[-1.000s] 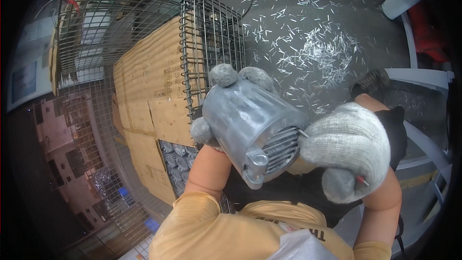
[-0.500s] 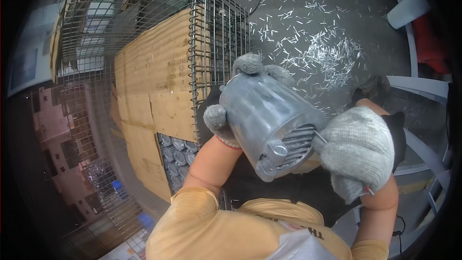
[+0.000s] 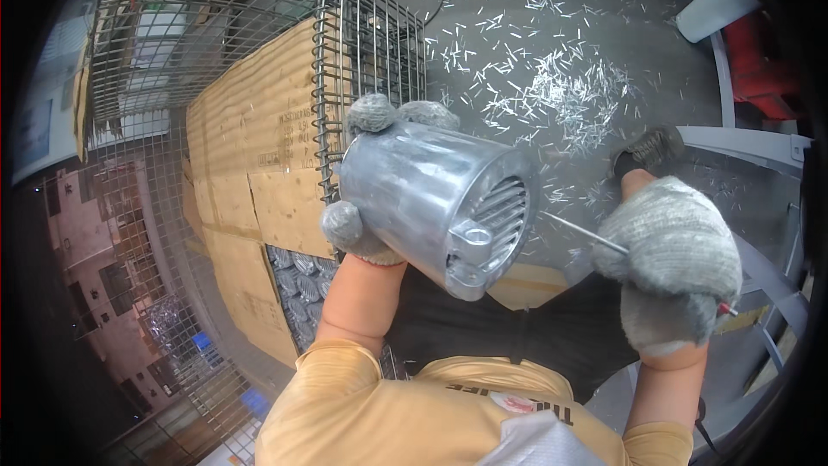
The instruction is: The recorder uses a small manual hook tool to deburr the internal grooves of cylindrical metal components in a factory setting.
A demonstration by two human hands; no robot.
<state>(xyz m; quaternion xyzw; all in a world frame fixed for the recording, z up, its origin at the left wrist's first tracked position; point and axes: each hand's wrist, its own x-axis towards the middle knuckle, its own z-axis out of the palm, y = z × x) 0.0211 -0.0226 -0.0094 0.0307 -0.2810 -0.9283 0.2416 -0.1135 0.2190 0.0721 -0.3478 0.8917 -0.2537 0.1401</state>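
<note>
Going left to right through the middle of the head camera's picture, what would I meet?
Brown cardboard → metal housing → bare end of the thin metal rod → gloved right hand.

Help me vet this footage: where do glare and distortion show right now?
Head view: bright glare streaks the metal housing; head view: silvery slivers glint on the grey floor; head view: the wire cage looks bowed toward the picture's black rim.

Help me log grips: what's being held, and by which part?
The left hand holds the metal housing by its outer wall, near the end away from the grille. The right hand holds a thin rod, apparently around its middle.
</note>
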